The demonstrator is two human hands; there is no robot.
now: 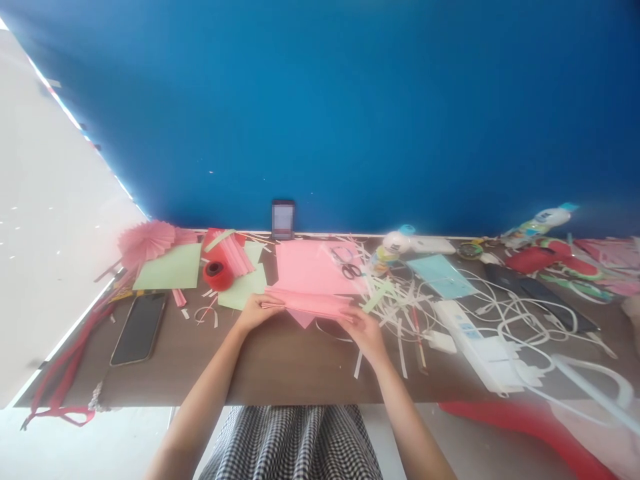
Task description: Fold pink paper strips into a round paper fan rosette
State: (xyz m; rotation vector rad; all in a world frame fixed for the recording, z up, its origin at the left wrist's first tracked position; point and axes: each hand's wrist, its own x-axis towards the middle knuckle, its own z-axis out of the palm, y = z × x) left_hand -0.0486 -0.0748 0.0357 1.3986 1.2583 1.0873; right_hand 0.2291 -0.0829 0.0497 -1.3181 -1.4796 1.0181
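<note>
Left hand pinching the left end of a folded pink paper, right hand gripping its right end, paper lying mid-tabletop near the front edge, scissors just behind, black phone well left
</note>
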